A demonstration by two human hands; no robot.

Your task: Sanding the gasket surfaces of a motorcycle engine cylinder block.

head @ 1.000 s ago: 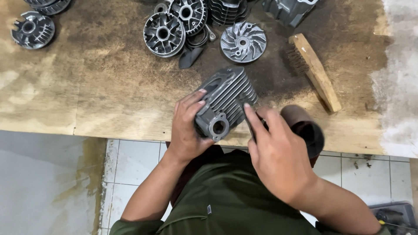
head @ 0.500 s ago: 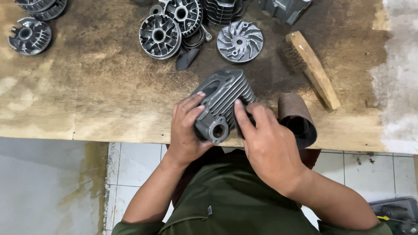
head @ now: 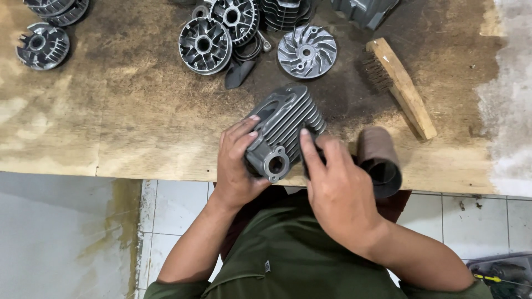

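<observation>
No packages, no labels, no signs, no screens in view

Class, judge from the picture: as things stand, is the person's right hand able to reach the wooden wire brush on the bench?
Probably yes. The right hand rests on the finned cylinder, and the wire brush lies just beyond it, with only the sandpaper roll nearby.

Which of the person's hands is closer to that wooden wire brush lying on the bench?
Right. The right hand grips the finned cylinder on the side facing the wire brush; the left hand holds the cylinder's far side.
</observation>
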